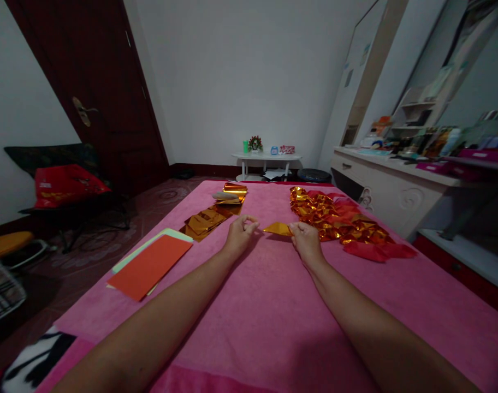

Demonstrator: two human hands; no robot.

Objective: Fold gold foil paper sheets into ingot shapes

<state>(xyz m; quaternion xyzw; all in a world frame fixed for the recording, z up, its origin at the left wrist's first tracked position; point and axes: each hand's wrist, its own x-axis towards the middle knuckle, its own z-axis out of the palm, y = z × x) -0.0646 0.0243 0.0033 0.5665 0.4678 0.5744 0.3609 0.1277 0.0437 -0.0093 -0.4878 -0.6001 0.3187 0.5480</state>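
My right hand (307,240) pinches the right end of a folded piece of gold foil paper (278,228), held just over the pink cloth. Its pointed left end faces my left hand (241,234), a small gap away. The fingers of my left hand are curled with the tips together; whether anything is between them I cannot make out. Beyond my left hand lie overlapping gold foil sheets (206,221), with a rolled gold foil piece (235,189) at their far end. A heap of crumpled gold and red foil (339,215) spreads beyond and right of my right hand.
Orange card sheets (153,265) lie over paler ones on the left of the pink cloth (241,322). A black chair with a red bag (69,185) stands left. A low white table (267,156) is at the far wall, a cluttered dresser (390,180) along the right.
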